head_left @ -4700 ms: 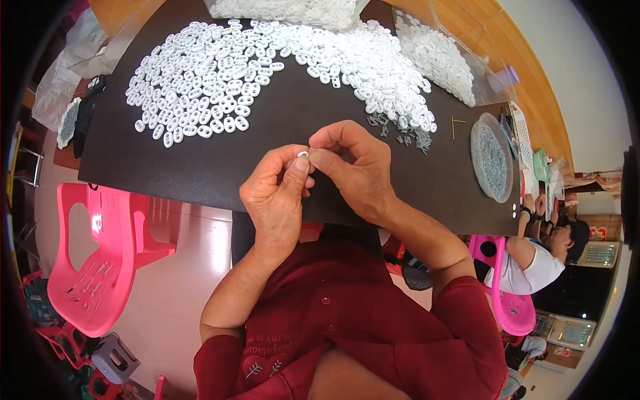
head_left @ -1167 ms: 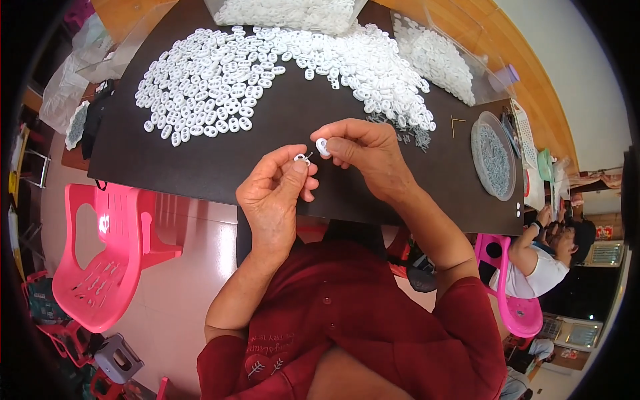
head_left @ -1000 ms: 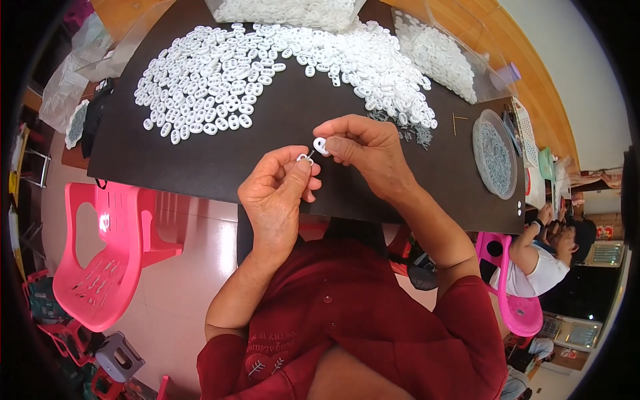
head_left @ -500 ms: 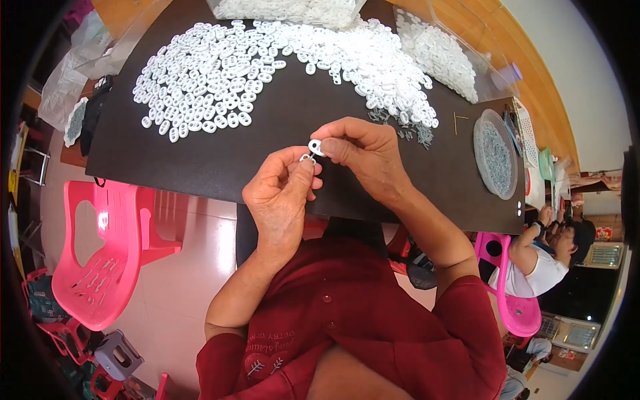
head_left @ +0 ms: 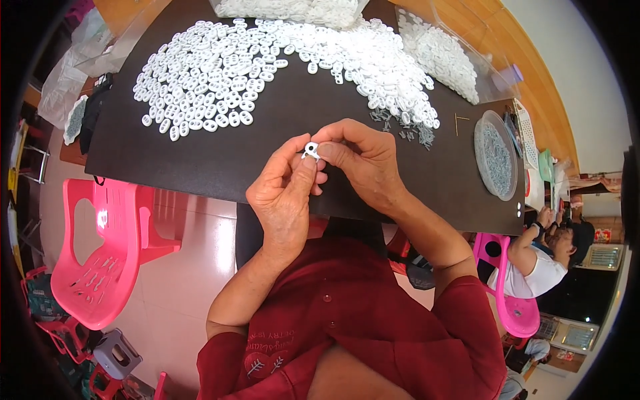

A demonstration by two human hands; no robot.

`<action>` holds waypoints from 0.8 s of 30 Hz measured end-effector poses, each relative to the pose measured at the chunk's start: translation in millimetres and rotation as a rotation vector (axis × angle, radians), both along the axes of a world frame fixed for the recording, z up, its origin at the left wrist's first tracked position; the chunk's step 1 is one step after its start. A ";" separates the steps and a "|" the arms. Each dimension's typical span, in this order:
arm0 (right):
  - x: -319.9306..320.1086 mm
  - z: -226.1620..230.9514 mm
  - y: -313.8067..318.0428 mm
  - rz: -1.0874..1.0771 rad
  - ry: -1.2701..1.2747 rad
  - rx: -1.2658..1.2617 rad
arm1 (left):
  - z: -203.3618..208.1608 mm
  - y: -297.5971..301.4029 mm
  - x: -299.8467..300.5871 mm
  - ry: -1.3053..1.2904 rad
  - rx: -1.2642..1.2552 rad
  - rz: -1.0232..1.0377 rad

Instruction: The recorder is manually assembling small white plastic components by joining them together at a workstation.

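Just above the near edge of the dark table, my two hands meet fingertip to fingertip. Between thumb and fingers, my left hand (head_left: 283, 197) is closed on a small white plastic piece, mostly covered by the fingertips. My right hand (head_left: 363, 160) pinches another white plastic piece (head_left: 311, 148), with a round hole showing in it, against the left one. Whether the two are joined I cannot tell. Farther off lies a wide spread of white oval two-holed pieces (head_left: 200, 80). Small grey metal screw-like parts (head_left: 417, 131) lie at its right end.
A round clear tub (head_left: 478, 150) of grey parts stands at the right of the table (head_left: 180, 157). Clear bins (head_left: 440, 57) of white pieces sit at the back. A pink chair (head_left: 100, 260) is at the left. At the right, another person (head_left: 543, 260) sits on a pink chair.
The white piece in my right hand has come down against the one in my left, closing the small gap. My hands have drawn slightly closer together.
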State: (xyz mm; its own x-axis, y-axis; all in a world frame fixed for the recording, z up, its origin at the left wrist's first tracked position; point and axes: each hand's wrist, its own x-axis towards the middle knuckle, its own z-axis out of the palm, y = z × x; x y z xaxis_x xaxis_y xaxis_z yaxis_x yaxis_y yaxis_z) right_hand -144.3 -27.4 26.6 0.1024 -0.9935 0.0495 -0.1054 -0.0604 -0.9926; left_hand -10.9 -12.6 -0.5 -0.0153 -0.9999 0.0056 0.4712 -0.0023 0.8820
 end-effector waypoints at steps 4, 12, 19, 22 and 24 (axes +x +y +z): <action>6.4 0.0 3.8 0.019 0.001 -0.060 | -0.8 -2.4 1.0 0.046 0.013 0.006; 3.0 -7.6 2.7 -0.026 0.370 -0.449 | 10.2 -4.2 3.1 0.163 0.125 -0.001; 3.2 -9.6 5.5 -0.088 0.364 -0.469 | 4.3 -3.1 3.7 0.080 0.063 -0.004; 2.2 -7.7 9.7 -0.073 0.334 -0.413 | -1.8 -4.0 7.0 0.035 -0.020 -0.013; 2.1 -6.5 11.7 -0.055 0.334 -0.394 | -1.3 -3.8 6.6 0.017 -0.036 -0.007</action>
